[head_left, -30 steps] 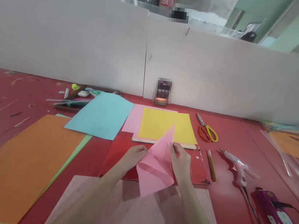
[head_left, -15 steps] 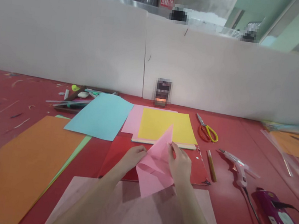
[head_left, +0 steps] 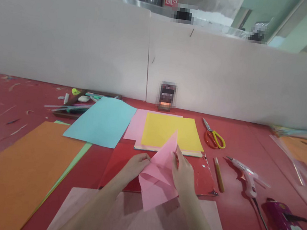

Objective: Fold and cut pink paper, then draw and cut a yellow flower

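Observation:
A folded pink paper sheet (head_left: 159, 176) is held up above the red table (head_left: 242, 217), its point rising over the yellow sheet (head_left: 171, 131). My left hand (head_left: 133, 167) pinches its left edge with the fingers closed. Along its right edge my right hand (head_left: 184, 173) grips it, fingers pressed on the paper. Under both hands lies a red board (head_left: 119, 159), and nearer me a pale pink sheet (head_left: 128, 221).
A light blue sheet (head_left: 100, 121) and an orange sheet (head_left: 19, 165) lie to the left. Scissors with yellow and orange handles (head_left: 213, 136), a pencil (head_left: 218, 174), a glue gun (head_left: 246, 172) and a purple device (head_left: 288, 225) sit to the right. A white partition (head_left: 94, 47) closes the back.
The folded pink paper and both hands have shifted slightly lower in view; the grip is unchanged. The view tilted a little.

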The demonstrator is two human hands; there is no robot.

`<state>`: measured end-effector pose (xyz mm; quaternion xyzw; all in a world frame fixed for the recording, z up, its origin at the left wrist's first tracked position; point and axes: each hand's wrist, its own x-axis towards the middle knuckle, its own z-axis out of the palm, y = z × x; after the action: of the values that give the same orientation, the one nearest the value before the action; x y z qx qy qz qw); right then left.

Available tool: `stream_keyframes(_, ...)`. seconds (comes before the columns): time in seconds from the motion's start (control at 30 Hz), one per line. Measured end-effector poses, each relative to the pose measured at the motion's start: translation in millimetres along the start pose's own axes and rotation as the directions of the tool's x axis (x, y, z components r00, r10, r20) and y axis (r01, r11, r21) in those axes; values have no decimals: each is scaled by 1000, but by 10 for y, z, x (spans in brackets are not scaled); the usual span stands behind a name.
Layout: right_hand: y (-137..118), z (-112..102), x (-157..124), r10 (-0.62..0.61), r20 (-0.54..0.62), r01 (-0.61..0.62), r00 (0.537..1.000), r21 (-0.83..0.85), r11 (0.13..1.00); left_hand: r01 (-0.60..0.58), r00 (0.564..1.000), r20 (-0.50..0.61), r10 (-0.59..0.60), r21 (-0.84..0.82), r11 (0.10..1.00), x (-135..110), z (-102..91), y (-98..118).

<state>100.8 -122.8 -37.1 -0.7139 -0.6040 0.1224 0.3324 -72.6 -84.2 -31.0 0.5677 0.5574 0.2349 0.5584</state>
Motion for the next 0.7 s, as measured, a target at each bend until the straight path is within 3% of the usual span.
stream_keyframes(0.47, 41, 83, 30, 58, 48, -60, 997, 37, 998, -8, 1000, -10, 7, -44, 999, 18, -1, -54)
stream_keyframes(0.6, 29, 49, 65, 113, 86, -128, 990, 193, 973, -25, 1000, 0, 25, -66, 998, -5, -3, -18)
stream_keyframes(0.7, 56, 20, 112, 119, 169, -184, 978, 452, 873, -39, 999, -21, 37, -95, 995, -32, -10, 43)
